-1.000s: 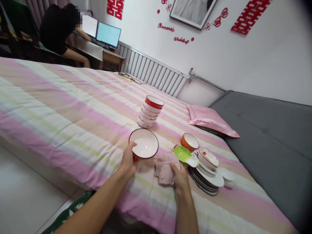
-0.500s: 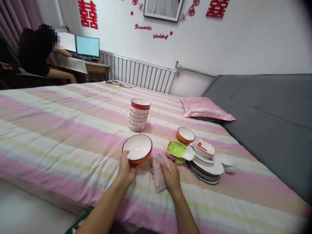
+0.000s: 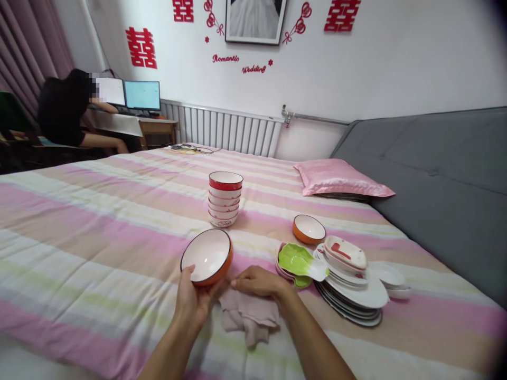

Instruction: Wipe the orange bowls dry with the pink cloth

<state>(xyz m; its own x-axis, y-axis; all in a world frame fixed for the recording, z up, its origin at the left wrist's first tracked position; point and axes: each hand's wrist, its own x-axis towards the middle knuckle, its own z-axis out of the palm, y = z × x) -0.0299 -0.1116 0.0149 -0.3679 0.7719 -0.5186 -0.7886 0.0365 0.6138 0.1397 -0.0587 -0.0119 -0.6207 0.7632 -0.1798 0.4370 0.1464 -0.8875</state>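
My left hand (image 3: 196,293) grips an orange bowl (image 3: 208,256) with a white inside and dark rim, thumb over the near edge, the bowl tilted to the left. Just right of it, my right hand (image 3: 255,282) is closed on a pinkish cloth (image 3: 251,316) that hangs down onto the bedspread. Its fingertips are close to the bowl's outer side; whether they touch it I cannot tell. Beyond the held bowl stands a stack of red and white bowls (image 3: 225,200). To the right of my hands lies a green leaf-shaped dish (image 3: 297,258) on pink dishes.
A stack of plates (image 3: 374,290) with a rectangular dish (image 3: 344,252) on top sits at the right. Behind it is a second orange bowl (image 3: 309,229). A pink pillow (image 3: 344,177) leans by the grey headboard (image 3: 443,158). A person (image 3: 65,108) sits at a desk far left.
The bowl has moved left and tilted more in my left hand. My right hand has turned and come left toward the bowl, bringing the cloth, which now hangs looser. The view has tipped upward.
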